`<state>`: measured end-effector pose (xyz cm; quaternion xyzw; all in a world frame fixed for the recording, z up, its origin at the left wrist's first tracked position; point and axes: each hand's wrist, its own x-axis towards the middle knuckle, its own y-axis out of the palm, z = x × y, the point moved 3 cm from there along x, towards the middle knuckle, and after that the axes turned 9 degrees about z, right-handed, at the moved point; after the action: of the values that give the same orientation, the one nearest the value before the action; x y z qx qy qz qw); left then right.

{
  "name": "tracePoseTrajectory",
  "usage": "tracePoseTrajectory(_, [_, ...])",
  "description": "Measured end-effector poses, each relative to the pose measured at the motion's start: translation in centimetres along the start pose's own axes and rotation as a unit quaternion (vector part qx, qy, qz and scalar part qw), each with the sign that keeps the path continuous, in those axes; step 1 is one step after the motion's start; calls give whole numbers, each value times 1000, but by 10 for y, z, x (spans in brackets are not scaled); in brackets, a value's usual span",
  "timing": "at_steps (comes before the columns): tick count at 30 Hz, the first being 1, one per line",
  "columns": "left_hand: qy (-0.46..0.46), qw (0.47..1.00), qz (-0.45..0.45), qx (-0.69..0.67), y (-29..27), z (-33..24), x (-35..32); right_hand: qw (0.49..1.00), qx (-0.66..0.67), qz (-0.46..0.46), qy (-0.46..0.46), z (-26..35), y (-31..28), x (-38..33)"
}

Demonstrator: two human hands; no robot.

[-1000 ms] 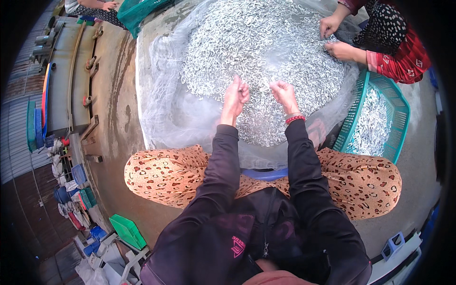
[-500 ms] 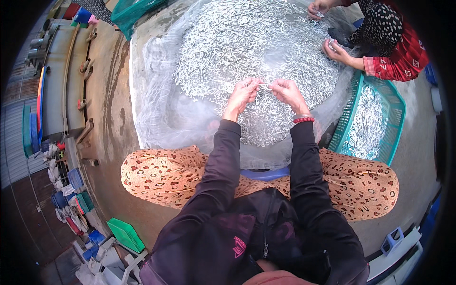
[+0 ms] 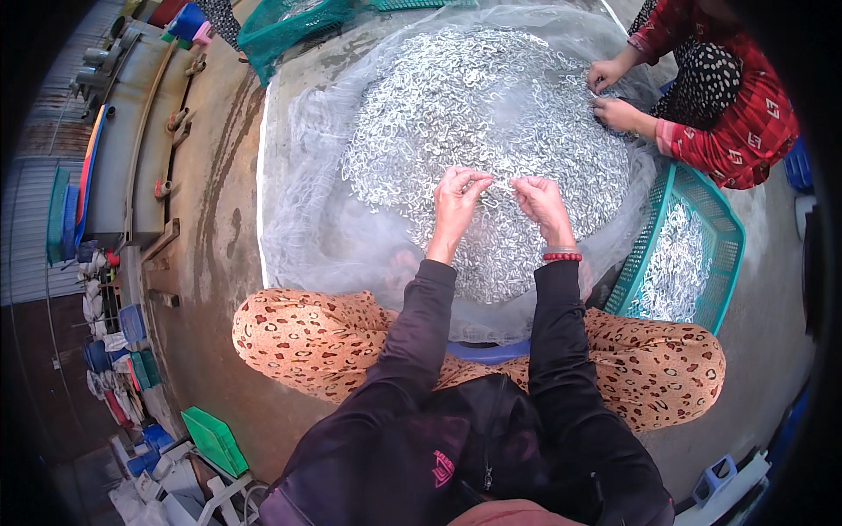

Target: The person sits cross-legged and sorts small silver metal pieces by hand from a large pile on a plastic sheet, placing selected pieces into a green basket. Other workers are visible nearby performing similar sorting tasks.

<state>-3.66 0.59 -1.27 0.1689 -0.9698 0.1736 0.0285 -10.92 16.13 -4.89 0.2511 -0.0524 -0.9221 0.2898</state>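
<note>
In front of me lies a broad heap of small, curled, silvery-white pieces (image 3: 430, 105) that look like little fish. They rest on a pale mesh net (image 3: 307, 184). My left hand (image 3: 458, 206) is held over the heap with thumb and forefinger pinched together. Facing it, a short gap away, my right hand (image 3: 545, 208) also has its fingertips pressed in a pinch; a red bead bracelet circles that wrist. Whatever sits between the fingertips of either hand is too small to make out.
A teal mesh basket (image 3: 645, 241) partly filled with the same pieces stands at my right. Beyond it, a co-worker's hands (image 3: 618, 114) reach into the heap's far right edge. Another teal basket (image 3: 289, 39) is at the far left. A green crate (image 3: 213, 440) lies behind on the left.
My view has shifted, so the heap appears lower. My two pinched hands remain close together above it. The co-worker's hands have come together and lowered onto the heap.
</note>
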Motion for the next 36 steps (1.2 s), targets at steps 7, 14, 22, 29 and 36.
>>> tracePoseTrajectory(7, [83, 990, 46, 100, 13, -26, -11, 879, -446, -70, -152, 16, 10, -5])
tracePoseTrajectory(14, [-57, 991, -20, 120, -19, -15, 17, 969, -93, -148, -172, 26, 1, -5])
tracePoseTrajectory(22, [-50, 982, -37, -178, -14, -7, 8, 990, 45, -114, -76, 21, 5, -13])
tracePoseTrajectory(29, [-62, 969, -94, -218, -13, -7, 8, 988, 101, 111, -40, 23, 42, -15])
tracePoseTrajectory(36, [15, 998, -19, 56, -5, -25, -1, 981, 166, -41, -89, 24, 30, -17])
